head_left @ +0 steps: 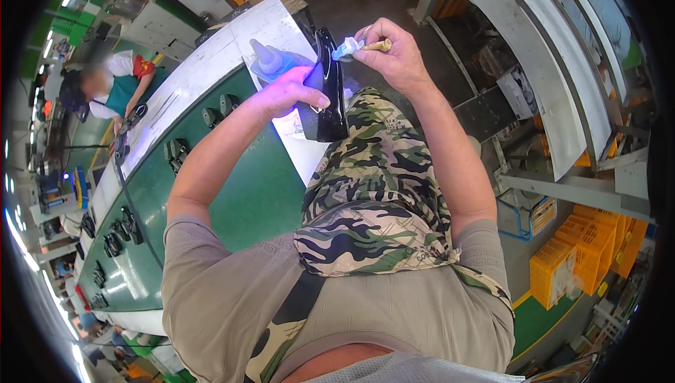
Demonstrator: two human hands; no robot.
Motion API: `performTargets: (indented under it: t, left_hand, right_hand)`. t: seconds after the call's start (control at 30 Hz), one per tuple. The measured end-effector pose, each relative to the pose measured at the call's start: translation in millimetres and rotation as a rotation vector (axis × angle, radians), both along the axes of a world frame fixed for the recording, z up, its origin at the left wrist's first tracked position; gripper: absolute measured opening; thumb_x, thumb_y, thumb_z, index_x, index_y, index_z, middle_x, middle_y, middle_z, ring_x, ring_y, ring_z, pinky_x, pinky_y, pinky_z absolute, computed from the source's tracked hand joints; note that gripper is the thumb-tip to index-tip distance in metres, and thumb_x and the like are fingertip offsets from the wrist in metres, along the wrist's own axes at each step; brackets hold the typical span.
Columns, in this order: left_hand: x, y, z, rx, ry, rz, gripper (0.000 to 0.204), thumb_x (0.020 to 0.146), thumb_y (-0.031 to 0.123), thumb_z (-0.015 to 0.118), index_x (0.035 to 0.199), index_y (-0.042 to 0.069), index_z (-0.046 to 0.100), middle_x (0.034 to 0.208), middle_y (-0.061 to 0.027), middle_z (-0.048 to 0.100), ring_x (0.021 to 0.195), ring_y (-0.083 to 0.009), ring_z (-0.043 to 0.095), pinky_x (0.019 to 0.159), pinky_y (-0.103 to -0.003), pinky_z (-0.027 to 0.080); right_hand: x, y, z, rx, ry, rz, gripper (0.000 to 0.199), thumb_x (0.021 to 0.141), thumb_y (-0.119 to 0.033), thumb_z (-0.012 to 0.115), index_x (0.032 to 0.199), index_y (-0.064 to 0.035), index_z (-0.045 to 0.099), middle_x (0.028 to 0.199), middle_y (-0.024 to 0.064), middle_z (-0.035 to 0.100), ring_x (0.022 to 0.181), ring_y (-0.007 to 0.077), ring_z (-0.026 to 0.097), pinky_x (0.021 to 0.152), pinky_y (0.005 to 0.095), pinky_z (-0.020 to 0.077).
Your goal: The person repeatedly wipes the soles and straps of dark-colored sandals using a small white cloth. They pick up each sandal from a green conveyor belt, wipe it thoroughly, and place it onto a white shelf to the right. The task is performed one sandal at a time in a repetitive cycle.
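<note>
Black glossy shoe part [329,87] stands upright above the person's camouflage-clad lap, just right of the green conveyor belt [239,200]. Beyond it on the white worktop [211,66] sits a blue squeeze bottle [271,61], partly hidden. Left hand [288,91], lit violet, grips the part's left side. Right hand [394,52] pinches a small wooden-handled brush [355,47], its pale tip touching the part's top edge.

I see a glossy black shoe part [330,87] just right of my violet-lit left hand [285,91], a pale blue brush tip [346,48] at my right hand [397,56], camouflage trousers [373,186] below it, a green belt [246,200] to its left and orange crates [583,256] far right.
</note>
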State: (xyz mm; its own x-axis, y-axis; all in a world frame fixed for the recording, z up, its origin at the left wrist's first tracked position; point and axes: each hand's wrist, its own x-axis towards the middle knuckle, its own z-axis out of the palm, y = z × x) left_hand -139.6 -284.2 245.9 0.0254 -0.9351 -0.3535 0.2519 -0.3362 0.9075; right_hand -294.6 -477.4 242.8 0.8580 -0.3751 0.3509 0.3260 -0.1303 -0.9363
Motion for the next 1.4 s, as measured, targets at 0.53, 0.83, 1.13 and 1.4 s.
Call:
performTargets:
  t: [0.53, 0.83, 1.13, 1.4]
  left_hand:
    - [1, -50, -43, 0.052, 0.363, 0.262, 0.04, 0.081, 0.006, 0.067, 0.119, -0.004, 0.056, 0.104, -0.0149, 0.069, 0.09, -0.0253, 0.07, 0.088, -0.042, 0.057]
    - [-22, -75, -63, -0.159, 0.541, 0.367, 0.038, 0.083, 0.006, 0.069, 0.118, -0.002, 0.057, 0.108, -0.0145, 0.069, 0.102, -0.0272, 0.068, 0.098, -0.043, 0.052]
    - [-54, -125, -64, -0.324, 0.308, 0.346, 0.052, 0.08, 0.007, 0.071, 0.127, -0.001, 0.05, 0.119, -0.0152, 0.063, 0.111, -0.0283, 0.063, 0.1, -0.043, 0.049]
    - [-91, -186, -13, -0.416, -0.153, 0.399, 0.058, 0.074, -0.001, 0.076, 0.125, 0.001, 0.049, 0.112, -0.0095, 0.062, 0.102, -0.0224, 0.063, 0.092, -0.035, 0.051]
  right_hand:
    - [-55, -17, -24, 0.172, 0.073, 0.019, 0.022, 0.079, -0.002, 0.074, 0.082, -0.0068, 0.052, 0.103, 0.0099, 0.061, 0.089, 0.0111, 0.054, 0.08, 0.0258, 0.0438]
    - [-90, -47, -58, 0.389, 0.03, -0.114, 0.022, 0.079, 0.0, 0.074, 0.083, -0.0077, 0.053, 0.1, 0.0069, 0.061, 0.087, 0.0104, 0.055, 0.077, 0.0251, 0.0452]
    - [-112, -64, -82, 0.67, -0.058, -0.385, 0.021, 0.077, 0.005, 0.073, 0.085, -0.0058, 0.057, 0.077, 0.0045, 0.061, 0.068, 0.0131, 0.061, 0.06, 0.0296, 0.0529]
    - [-152, -83, -97, 1.077, -0.309, -0.301, 0.018, 0.082, 0.0, 0.072, 0.091, -0.0054, 0.057, 0.08, 0.005, 0.061, 0.071, 0.0144, 0.061, 0.063, 0.0315, 0.0536]
